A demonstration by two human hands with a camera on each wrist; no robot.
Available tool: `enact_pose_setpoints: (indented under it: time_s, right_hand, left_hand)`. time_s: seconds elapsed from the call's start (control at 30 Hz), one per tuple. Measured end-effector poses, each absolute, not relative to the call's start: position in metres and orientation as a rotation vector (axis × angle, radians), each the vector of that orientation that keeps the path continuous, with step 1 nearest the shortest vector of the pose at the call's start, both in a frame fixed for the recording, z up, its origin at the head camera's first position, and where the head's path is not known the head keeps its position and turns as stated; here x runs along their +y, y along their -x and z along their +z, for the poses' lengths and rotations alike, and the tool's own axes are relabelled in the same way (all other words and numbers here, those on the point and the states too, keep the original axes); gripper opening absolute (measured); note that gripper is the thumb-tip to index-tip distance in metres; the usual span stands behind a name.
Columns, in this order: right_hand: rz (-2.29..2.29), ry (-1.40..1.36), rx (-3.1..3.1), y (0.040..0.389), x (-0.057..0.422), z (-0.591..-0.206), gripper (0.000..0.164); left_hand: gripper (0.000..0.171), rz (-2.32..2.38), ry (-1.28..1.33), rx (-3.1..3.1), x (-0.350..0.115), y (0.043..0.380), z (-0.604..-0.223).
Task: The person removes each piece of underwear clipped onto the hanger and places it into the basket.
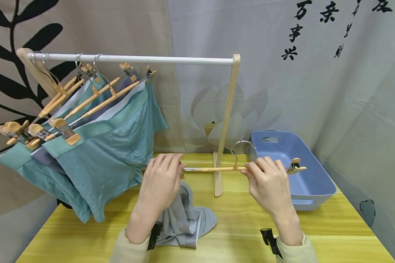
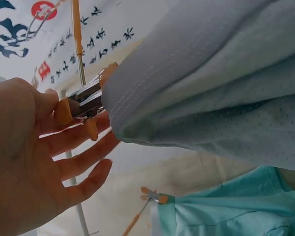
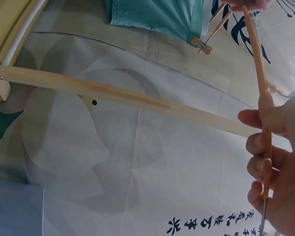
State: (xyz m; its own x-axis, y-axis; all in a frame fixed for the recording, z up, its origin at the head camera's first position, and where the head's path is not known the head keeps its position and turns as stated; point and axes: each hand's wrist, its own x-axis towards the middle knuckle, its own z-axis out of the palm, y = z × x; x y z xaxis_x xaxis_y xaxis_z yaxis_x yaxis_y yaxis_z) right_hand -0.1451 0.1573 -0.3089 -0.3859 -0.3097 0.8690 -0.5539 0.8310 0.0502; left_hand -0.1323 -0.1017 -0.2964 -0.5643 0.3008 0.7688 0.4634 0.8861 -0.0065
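A wooden clip hanger [image 1: 210, 169] with a metal hook is held level above the table. My right hand [image 1: 271, 182] grips its bar to the right of the hook, fingers curled round it in the right wrist view. At the other end my left hand [image 1: 161, 182] pinches the hanger's clip [image 2: 88, 98] between thumb and forefinger, the other fingers spread. Grey boxer briefs [image 1: 187, 223] hang from beside this clip, their edge at its jaws, and their lower part reaches the tabletop in the head view. The right-end clip [image 1: 295, 166] has no cloth in it.
At the left, a rack with a white rail [image 1: 135, 59] bears several clip hangers with teal boxer briefs [image 1: 115, 146] and purplish ones. The rack's right wooden post [image 1: 228, 109] stands behind the held hanger. A blue basket [image 1: 312, 160] sits at the right on the wooden table [image 1: 250, 233].
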Motion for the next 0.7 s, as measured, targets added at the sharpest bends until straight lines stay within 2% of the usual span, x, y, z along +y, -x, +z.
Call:
enact_pose_setpoints:
  time_s: [0.3, 0.7]
  right_hand:
    - [0.31, -0.642, -2.002, 0.1446, 0.1563, -0.3089, 0.043]
    - [0.329, -0.656, -1.988, 0.1444, 0.1552, -0.3077, 0.043]
  left_hand:
    - [0.009, -0.457, 0.581, -2.21, -0.1013, 0.1306, -0.2944]
    - [0.008, -0.524, 0.594, -2.15, -0.1013, 0.1261, -0.2924]
